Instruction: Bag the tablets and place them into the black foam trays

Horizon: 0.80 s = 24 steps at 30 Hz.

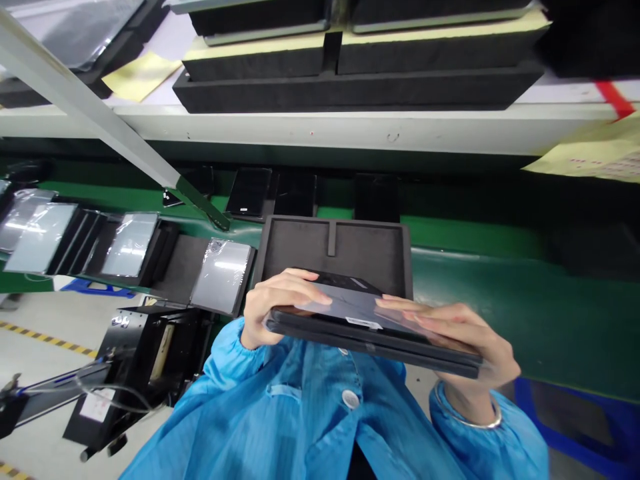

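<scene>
A green conveyor belt point(500, 300) runs across the whole width of the view, with a long white shelf point(350, 127) above its far side. A grey floor point(45, 327) marked with yellow-and-black tape point(45, 337) shows at the lower left. Stacked black foam trays point(350, 87) sit on the shelf, a yellow sheet point(595, 157) lies at its right end, and a grey metal bar point(90, 113) slants down from the upper left to the belt. On the belt's left stretch lies a row of film-wrapped panels point(130, 243) in dark trays, with a black machine point(135, 360) below them beside the floor. Just ahead of the person, on the belt's near edge, rests an open foam tray point(350, 247) with 2 compartments split by a short rib. In front of it, over the blue smock point(310, 413), the dark flat device point(370, 330) is held in the air, wrapped in clear film and tilted down to the right. The left hand point(280, 300) clasps its left end, fingers curled over the top. The right hand point(465, 340) grips the right end, fingers laid flat on the film, with a thin bracelet point(467, 419) on its wrist.
</scene>
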Each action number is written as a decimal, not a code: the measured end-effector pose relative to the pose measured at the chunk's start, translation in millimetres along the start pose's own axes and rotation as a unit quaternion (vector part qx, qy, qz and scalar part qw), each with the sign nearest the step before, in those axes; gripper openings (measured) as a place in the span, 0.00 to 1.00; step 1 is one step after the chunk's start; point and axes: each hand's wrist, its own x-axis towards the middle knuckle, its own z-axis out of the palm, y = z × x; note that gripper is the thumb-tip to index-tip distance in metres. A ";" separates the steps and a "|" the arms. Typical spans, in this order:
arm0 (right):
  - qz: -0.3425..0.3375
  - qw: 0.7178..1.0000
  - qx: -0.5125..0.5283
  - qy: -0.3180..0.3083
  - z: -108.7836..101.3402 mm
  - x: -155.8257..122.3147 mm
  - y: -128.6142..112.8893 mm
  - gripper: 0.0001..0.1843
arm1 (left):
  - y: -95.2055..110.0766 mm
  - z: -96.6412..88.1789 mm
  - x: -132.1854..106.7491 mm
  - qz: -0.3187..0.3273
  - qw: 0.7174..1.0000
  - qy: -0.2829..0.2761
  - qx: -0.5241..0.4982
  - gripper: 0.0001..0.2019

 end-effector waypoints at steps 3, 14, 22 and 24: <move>0.011 0.999 -0.025 0.021 2.7 -1.6 -7.4 0.18 | 0.0 -0.9 -1.7 0.007 1.000 -0.019 -0.006 0.09; 0.032 0.996 -0.070 -0.045 -13.8 6.0 -21.1 0.19 | -1.4 5.7 -4.3 0.003 0.999 -0.018 0.027 0.09; 0.019 0.919 -0.329 -0.218 3.9 36.2 -54.8 0.30 | 20.5 40.4 35.0 0.123 0.942 -0.215 0.225 0.10; 0.018 0.938 -0.281 -0.203 11.7 34.5 -46.5 0.30 | 27.5 44.0 38.4 0.101 0.936 -0.219 0.255 0.08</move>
